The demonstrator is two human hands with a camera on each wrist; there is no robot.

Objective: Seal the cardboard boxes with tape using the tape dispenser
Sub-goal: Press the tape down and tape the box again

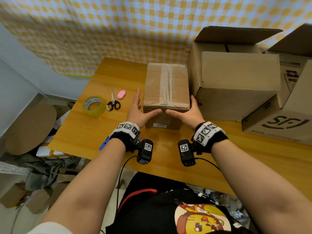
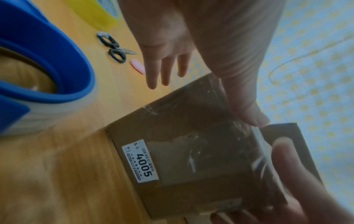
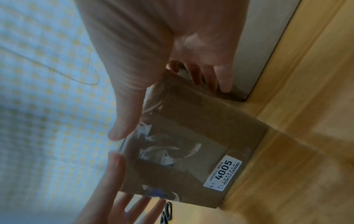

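The small taped box (image 1: 166,88) stands on the surface (image 1: 87,132) between both released hands, left hand (image 1: 137,112) off its left side, right hand (image 1: 189,112) touching its right, its long axis running away from the person.

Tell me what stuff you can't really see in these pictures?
- Small print on the white label of the small box: only "4005" reads, the rest is too small in every view.
- Blue tape dispenser: left wrist view cuts it off; in the head view the left hand and wrist hide most of it.
- Inside of the big open box: its front wall blocks it.
- Right hand fingers: hidden beside the small box in the head view.
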